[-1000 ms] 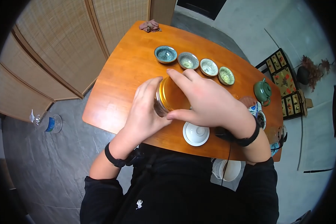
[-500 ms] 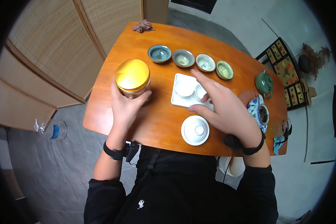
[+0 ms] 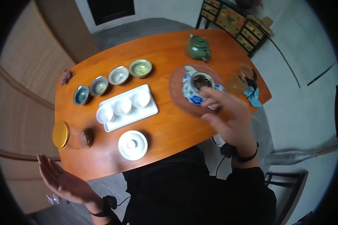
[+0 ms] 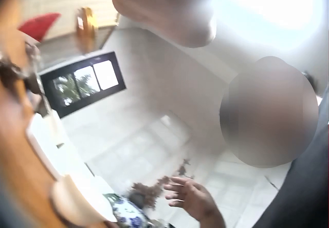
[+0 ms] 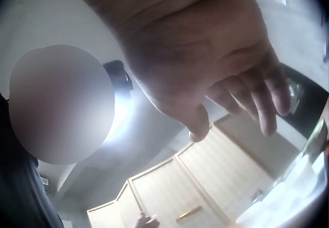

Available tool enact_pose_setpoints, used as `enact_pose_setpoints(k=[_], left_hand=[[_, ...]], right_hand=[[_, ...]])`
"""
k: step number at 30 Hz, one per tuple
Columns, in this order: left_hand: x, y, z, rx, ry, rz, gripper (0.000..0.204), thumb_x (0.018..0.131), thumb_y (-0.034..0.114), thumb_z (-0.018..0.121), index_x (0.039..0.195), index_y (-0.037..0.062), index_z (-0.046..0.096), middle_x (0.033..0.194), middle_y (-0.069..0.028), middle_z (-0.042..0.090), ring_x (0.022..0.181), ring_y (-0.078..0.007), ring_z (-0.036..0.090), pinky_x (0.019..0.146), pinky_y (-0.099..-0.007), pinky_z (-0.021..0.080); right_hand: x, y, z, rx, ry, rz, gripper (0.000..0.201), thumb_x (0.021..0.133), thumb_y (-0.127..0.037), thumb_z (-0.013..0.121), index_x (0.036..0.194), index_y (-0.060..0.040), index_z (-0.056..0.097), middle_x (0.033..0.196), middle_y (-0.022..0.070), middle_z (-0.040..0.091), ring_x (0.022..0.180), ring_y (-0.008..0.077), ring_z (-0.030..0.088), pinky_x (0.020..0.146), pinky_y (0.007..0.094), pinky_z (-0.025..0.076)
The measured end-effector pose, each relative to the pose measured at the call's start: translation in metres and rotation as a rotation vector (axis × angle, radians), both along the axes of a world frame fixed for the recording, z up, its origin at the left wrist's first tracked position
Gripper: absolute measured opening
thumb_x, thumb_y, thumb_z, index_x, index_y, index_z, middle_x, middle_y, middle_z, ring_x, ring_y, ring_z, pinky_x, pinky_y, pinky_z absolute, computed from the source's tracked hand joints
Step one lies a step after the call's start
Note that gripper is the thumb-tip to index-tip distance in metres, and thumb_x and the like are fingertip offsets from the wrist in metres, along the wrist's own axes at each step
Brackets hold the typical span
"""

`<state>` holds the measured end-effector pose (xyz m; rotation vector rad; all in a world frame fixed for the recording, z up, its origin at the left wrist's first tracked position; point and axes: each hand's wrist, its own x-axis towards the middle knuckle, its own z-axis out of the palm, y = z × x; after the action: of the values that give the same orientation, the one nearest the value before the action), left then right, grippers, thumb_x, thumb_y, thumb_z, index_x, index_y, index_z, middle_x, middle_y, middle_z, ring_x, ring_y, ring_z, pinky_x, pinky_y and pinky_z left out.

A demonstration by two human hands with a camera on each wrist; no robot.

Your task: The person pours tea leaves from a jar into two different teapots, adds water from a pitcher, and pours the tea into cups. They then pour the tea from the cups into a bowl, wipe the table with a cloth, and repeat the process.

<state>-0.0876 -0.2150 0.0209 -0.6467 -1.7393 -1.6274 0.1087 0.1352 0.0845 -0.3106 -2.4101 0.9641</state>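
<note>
Held low off the table's left front edge, my left hand [image 3: 65, 183] is empty, palm turned up and fingers extended. Just beyond it a clear jar [image 3: 74, 138] with a gold lid [image 3: 60, 134] stands on the table, something brown at its bottom. My right hand [image 3: 231, 116] has its fingers loosely bent with nothing between them, as the right wrist view also shows. In the head view its fingertips overlap the near side of a blue-and-white teapot [image 3: 193, 96]. The teapot is lidless, dark leaves inside, on a reddish round mat [image 3: 175, 98].
A white tray [image 3: 152, 107] bears three white cups; a white lidded bowl [image 3: 133, 146] stands before it. Several glazed cups [image 3: 119, 75] line up behind. Farther right are a green teapot [image 3: 197, 48], a glass pitcher [image 3: 235, 84] and a blue cloth [image 3: 253, 98].
Both hands held the gold-lidded jar, then only the left; now it stands on the table, released. The right hand has moved over to the blue-and-white teapot. The head view has turned right.
</note>
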Motion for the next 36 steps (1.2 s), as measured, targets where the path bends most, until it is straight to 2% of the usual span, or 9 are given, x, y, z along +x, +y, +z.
enact_pose_setpoints(k=[1, 5, 8, 11, 15, 16, 25, 28, 36], left_hand=[[0.008, 0.018, 0.017, 0.01, -0.044, -0.074, 0.091, 0.1, 0.065, 0.044, 0.155, -0.0058, 0.03, 0.159, -0.027, 0.035, 0.151, -0.0365, 0.033, 0.125, -0.0473, 0.021], [0.032, 0.085, 0.068, 0.111, -0.353, -0.893, 0.09, 0.102, 0.066, 0.038, 0.156, -0.0059, 0.028, 0.16, -0.0289, 0.033, 0.151, -0.0369, 0.032, 0.125, -0.0471, 0.021], [0.05, 0.163, 0.09, -0.14, -0.593, -1.167, 0.1, 0.096, 0.073, 0.047, 0.155, -0.0059, 0.03, 0.157, -0.0289, 0.038, 0.147, -0.0366, 0.04, 0.121, -0.044, 0.032], [0.058, 0.231, 0.084, -0.255, -0.687, -1.395, 0.089, 0.101, 0.064, 0.045, 0.155, -0.0061, 0.03, 0.157, -0.026, 0.039, 0.147, -0.0339, 0.04, 0.121, -0.0439, 0.031], [0.054, 0.285, 0.066, -0.216, -0.93, -1.462, 0.085, 0.104, 0.061, 0.042, 0.152, -0.0081, 0.031, 0.154, -0.0247, 0.043, 0.143, -0.0314, 0.044, 0.119, -0.0421, 0.034], [0.052, 0.293, 0.062, -0.194, -0.99, -1.474, 0.085, 0.104, 0.061, 0.042, 0.151, -0.0086, 0.031, 0.153, -0.0245, 0.044, 0.142, -0.0308, 0.044, 0.118, -0.0416, 0.035], [0.04, 0.311, 0.054, -0.09, -1.054, -1.406, 0.087, 0.103, 0.061, 0.047, 0.149, -0.0104, 0.032, 0.151, -0.0257, 0.044, 0.141, -0.0294, 0.046, 0.118, -0.0398, 0.036], [0.036, 0.312, 0.057, -0.042, -1.027, -1.389, 0.086, 0.103, 0.06, 0.048, 0.148, -0.0104, 0.032, 0.151, -0.0261, 0.044, 0.141, -0.0297, 0.045, 0.118, -0.0399, 0.035], [0.021, 0.31, 0.059, 0.039, -1.026, -1.411, 0.086, 0.103, 0.059, 0.05, 0.149, -0.0113, 0.031, 0.151, -0.0259, 0.042, 0.143, -0.0295, 0.042, 0.12, -0.0398, 0.032]], right_hand=[[0.015, 0.014, -0.002, 0.013, 0.095, -0.066, 0.048, 0.085, -0.001, 0.076, 0.131, 0.0005, 0.062, 0.118, 0.0162, 0.068, 0.097, 0.0195, 0.068, 0.087, 0.0318, 0.054], [0.057, 0.07, -0.02, -0.059, 0.463, -0.433, 0.043, 0.087, 0.0, 0.074, 0.128, 0.0002, 0.063, 0.119, 0.0111, 0.067, 0.104, 0.0187, 0.066, 0.09, 0.0298, 0.052], [0.069, 0.118, -0.053, -0.031, 0.58, -0.724, 0.042, 0.089, -0.003, 0.074, 0.129, 0.0009, 0.061, 0.118, 0.009, 0.066, 0.108, 0.0188, 0.064, 0.092, 0.0304, 0.051], [0.076, 0.155, -0.09, 0.041, 0.456, -0.91, 0.046, 0.09, -0.008, 0.076, 0.131, 0.002, 0.058, 0.117, 0.0092, 0.065, 0.109, 0.0184, 0.063, 0.092, 0.0313, 0.05], [0.073, 0.184, -0.127, -0.281, 0.465, -0.757, 0.05, 0.09, -0.014, 0.079, 0.13, 0.0038, 0.055, 0.115, 0.0112, 0.064, 0.107, 0.0173, 0.062, 0.092, 0.0311, 0.049], [0.069, 0.19, -0.132, -0.312, 0.477, -0.677, 0.045, 0.09, -0.019, 0.08, 0.12, 0.0039, 0.055, 0.105, 0.0076, 0.063, 0.096, 0.0126, 0.06, 0.085, 0.0273, 0.049], [0.07, 0.207, -0.147, -0.342, 0.421, -0.671, 0.04, 0.087, -0.031, 0.085, 0.084, -0.0039, 0.056, 0.072, -0.007, 0.048, 0.067, 0.0045, 0.041, 0.059, 0.0232, 0.036], [0.073, 0.209, -0.138, -0.286, 0.402, -0.717, 0.04, 0.087, -0.031, 0.086, 0.083, -0.0048, 0.056, 0.073, -0.0076, 0.048, 0.066, 0.0037, 0.041, 0.057, 0.0226, 0.035], [0.076, 0.168, -0.025, -0.375, 0.33, -0.387, 0.034, 0.087, -0.026, 0.086, 0.087, -0.0053, 0.059, 0.075, -0.0093, 0.049, 0.068, 0.0015, 0.041, 0.059, 0.0195, 0.034]])
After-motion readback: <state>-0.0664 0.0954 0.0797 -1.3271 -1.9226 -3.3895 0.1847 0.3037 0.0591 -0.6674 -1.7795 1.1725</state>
